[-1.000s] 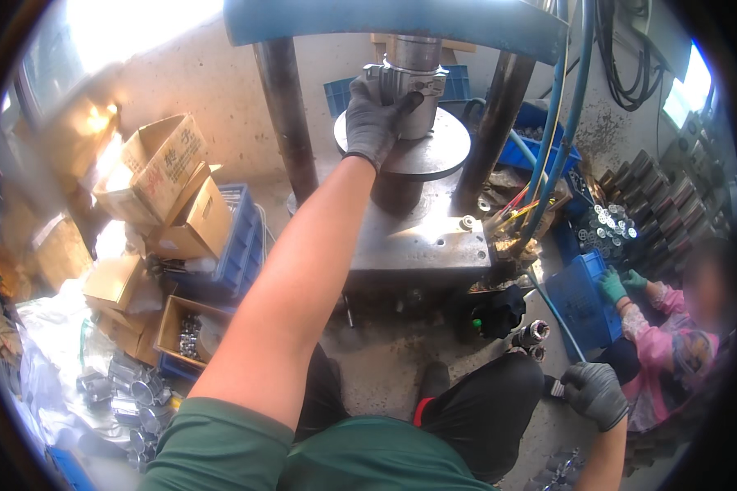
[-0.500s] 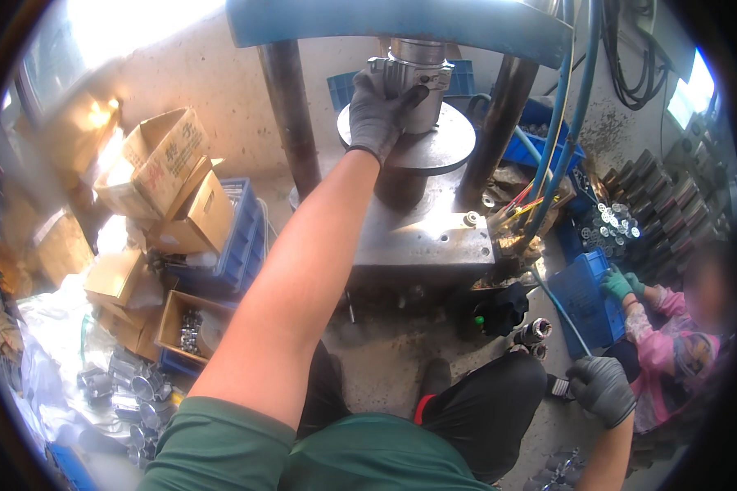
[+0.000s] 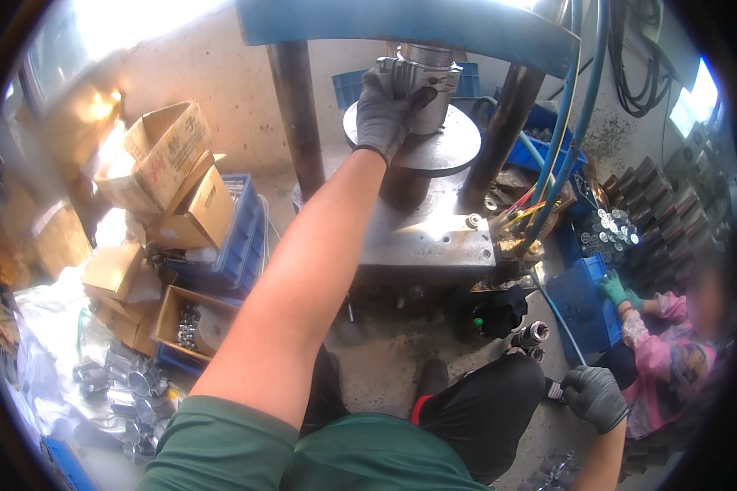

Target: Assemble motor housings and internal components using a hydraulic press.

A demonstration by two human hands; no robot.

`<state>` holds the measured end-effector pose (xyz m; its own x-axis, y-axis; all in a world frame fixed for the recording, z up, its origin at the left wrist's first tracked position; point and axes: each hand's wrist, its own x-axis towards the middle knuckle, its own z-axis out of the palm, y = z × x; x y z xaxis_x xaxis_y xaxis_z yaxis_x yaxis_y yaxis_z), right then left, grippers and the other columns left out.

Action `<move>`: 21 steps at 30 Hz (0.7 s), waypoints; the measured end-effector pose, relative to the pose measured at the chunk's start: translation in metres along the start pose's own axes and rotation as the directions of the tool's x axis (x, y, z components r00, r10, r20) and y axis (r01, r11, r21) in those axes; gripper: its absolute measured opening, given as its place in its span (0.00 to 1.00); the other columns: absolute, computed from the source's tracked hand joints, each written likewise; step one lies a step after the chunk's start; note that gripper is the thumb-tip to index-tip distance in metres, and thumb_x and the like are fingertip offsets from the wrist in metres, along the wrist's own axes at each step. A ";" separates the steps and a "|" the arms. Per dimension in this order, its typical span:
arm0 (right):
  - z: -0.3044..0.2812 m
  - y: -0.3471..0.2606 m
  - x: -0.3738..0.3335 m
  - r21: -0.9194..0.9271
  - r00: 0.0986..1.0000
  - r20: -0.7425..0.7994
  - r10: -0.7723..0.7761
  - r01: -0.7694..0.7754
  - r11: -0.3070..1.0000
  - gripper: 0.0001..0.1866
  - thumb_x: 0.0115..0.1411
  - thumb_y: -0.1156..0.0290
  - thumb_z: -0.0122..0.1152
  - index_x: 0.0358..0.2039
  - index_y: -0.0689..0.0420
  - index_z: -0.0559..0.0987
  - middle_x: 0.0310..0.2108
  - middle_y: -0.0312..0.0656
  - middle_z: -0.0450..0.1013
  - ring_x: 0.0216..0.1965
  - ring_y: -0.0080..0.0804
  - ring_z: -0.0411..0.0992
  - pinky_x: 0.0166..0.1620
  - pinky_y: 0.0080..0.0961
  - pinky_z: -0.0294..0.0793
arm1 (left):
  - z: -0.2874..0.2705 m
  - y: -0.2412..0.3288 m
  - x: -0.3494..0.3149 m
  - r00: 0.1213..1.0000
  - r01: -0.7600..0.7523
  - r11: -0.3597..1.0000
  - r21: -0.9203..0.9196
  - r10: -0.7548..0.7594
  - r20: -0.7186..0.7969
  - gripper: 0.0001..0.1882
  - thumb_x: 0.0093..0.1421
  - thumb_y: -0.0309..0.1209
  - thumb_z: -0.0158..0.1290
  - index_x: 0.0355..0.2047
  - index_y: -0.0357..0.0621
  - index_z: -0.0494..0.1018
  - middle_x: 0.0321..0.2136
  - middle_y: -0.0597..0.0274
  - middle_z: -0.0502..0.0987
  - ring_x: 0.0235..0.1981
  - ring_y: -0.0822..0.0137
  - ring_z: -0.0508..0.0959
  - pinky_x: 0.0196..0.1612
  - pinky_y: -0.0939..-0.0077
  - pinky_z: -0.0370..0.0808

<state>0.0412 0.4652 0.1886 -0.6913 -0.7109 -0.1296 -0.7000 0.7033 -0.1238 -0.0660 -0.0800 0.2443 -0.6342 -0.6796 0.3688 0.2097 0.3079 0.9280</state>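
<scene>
My left hand (image 3: 385,116), in a dark grey glove, is closed on a cylindrical metal housing (image 3: 431,110). The housing stands upright on a round steel plate (image 3: 458,147) of a press, under its blue crossbeam (image 3: 401,24). My fingers wrap the housing's left side while the thumb lies across its front. Low on the right, my right hand (image 3: 595,398), gloved alike, is closed around the end of a long thin lever (image 3: 561,315). This lever slopes up from the hand toward the press.
Steel columns (image 3: 296,114) flank the plate, and blue hoses (image 3: 585,123) hang on the right. Cardboard boxes (image 3: 157,155) sit by a blue crate (image 3: 236,237) at left, above a heap of metal parts (image 3: 131,380). A co-worker's green-gloved hands (image 3: 618,292) touch a blue bin (image 3: 585,303).
The whole view has shifted slightly. My left hand stays on the housing and my right hand stays on the lever. The co-worker's hands have moved a little at the bin.
</scene>
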 end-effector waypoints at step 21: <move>-0.020 0.004 0.010 0.226 0.997 -0.012 0.078 -0.074 0.971 0.12 0.52 0.71 0.65 0.37 0.59 0.86 0.31 0.50 0.80 0.34 0.51 0.80 0.42 0.44 0.80 | 0.001 -0.008 0.011 0.999 0.053 0.995 0.089 -0.054 0.008 0.48 0.49 0.47 0.77 0.55 0.35 0.59 0.48 0.41 0.79 0.51 0.51 0.81 0.56 0.61 0.78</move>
<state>0.0278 0.4610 0.2068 -0.7459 -0.6537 -0.1274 -0.5887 0.7366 -0.3329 -0.0755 -0.0894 0.2410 -0.6506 -0.6897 0.3177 0.1089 0.3293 0.9379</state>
